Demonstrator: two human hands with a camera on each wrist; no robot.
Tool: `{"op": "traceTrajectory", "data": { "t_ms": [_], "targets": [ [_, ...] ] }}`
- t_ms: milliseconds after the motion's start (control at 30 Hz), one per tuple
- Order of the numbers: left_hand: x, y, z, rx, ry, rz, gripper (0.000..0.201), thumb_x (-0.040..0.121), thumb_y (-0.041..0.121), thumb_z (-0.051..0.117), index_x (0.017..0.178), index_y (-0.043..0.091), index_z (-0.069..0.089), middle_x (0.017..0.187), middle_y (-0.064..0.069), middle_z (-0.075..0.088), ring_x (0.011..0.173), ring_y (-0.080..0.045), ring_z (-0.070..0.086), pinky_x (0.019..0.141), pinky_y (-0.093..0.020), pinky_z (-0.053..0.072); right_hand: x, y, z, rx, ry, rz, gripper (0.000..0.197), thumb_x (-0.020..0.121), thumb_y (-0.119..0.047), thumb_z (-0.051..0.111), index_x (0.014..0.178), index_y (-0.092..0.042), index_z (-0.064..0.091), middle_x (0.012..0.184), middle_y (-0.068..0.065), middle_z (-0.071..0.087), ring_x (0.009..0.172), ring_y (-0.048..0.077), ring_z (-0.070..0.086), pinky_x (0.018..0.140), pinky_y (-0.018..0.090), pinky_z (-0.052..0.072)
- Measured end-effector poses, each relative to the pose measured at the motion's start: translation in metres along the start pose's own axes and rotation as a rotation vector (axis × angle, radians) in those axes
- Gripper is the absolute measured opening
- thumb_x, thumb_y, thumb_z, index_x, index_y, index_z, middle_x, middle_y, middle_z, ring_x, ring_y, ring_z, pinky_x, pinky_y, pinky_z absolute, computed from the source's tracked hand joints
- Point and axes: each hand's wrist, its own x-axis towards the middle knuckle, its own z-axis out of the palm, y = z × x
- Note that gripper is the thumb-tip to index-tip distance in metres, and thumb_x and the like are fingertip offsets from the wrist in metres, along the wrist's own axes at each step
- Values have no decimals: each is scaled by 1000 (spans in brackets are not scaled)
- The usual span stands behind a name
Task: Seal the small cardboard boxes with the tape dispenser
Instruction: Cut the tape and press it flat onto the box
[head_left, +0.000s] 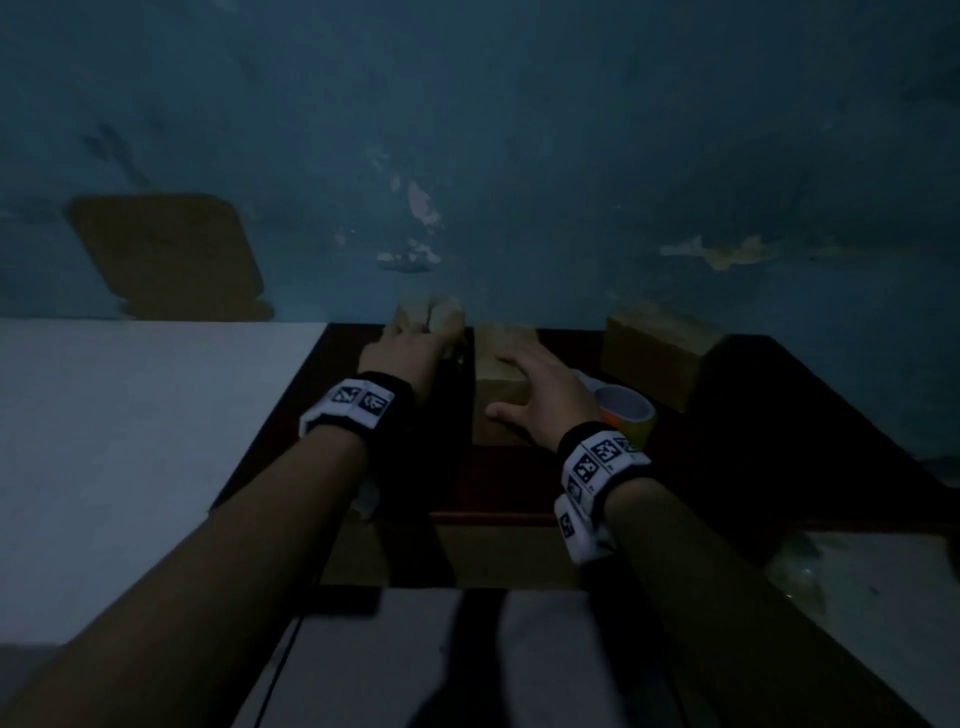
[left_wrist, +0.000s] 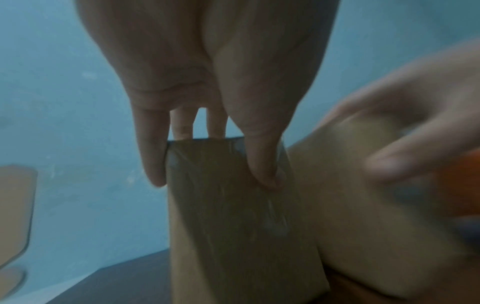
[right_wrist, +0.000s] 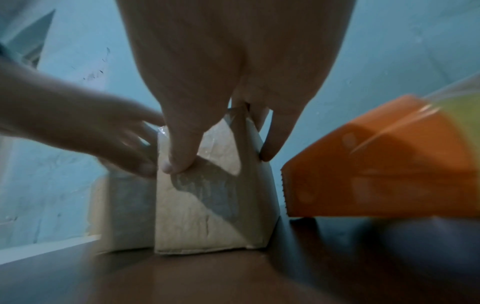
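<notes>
Three small cardboard boxes stand in a row at the far edge of a dark table. My left hand grips the taped left box; in the left wrist view the hand has its thumb on the near face of this box and its fingers over the top edge. My right hand holds the middle box; in the right wrist view the hand has its thumb pressing the taped front of that box. The orange tape dispenser lies to the right, untouched.
A third box stands at the back right behind the dispenser. A blue wall rises directly behind the boxes. A white surface adjoins the table on the left. A flat brown cardboard piece leans on the wall at left.
</notes>
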Motion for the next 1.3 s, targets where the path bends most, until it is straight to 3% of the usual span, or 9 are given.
{"op": "traceTrajectory", "data": {
  "t_ms": [133,300,400,533,633,767,967,1067,1300],
  "targets": [
    [-30,13,-6,19,-1,7,54,87,42,57,136,39,33,136,-12,43,123,-39,38,86,-46,42,3,-4,6,-3,20,8,65,76,-37,79,132,-22,50,142,1,44,132,20,41,105,37,41],
    [-37,20,-13,19,5,0,55,87,38,59,135,39,32,135,-9,41,123,-37,36,80,-46,43,0,-4,-1,95,-33,1,72,77,-40,77,139,-25,44,158,0,23,146,17,18,117,38,27],
    [-40,18,-15,-24,22,7,50,86,36,61,130,40,37,134,-7,42,121,-35,37,80,-45,43,-5,4,-12,201,54,10,53,88,-38,64,135,-24,44,145,2,41,134,21,37,110,40,36],
    [-45,17,-15,-73,13,10,56,78,46,71,125,41,41,137,-3,37,124,-32,35,86,-48,43,-20,28,-29,114,174,268,32,96,-35,44,126,-26,43,123,7,57,110,25,55,94,44,46],
    [-45,23,-13,-41,85,20,66,76,56,68,131,41,36,148,-5,30,136,-33,26,106,-58,32,-34,42,-37,-169,41,346,42,91,-40,51,128,-24,43,118,3,62,109,23,56,98,41,40],
    [-42,43,-14,4,207,122,62,84,57,57,140,44,34,153,-2,29,142,-28,19,113,-53,22,-43,44,-44,-238,25,379,51,85,-45,63,127,-23,47,120,1,61,111,21,56,100,38,40],
    [-34,73,-5,-65,6,150,47,94,43,50,139,44,36,151,3,32,143,-25,18,110,-66,14,-61,48,-54,-272,-40,397,40,91,-36,60,127,-21,56,129,2,59,118,23,54,102,36,41],
    [-36,78,0,-33,0,139,40,93,41,49,132,42,39,143,4,41,137,-25,29,106,-72,12,-76,50,-61,-263,-16,383,40,90,-37,61,126,-21,56,128,0,59,117,22,54,101,35,40],
    [-37,86,0,-49,9,100,39,91,38,54,128,37,42,139,-1,43,134,-26,32,105,-74,12,-103,66,-85,-270,-10,400,40,88,-41,61,123,-23,58,122,1,63,111,19,58,101,34,38]
  ]
}}
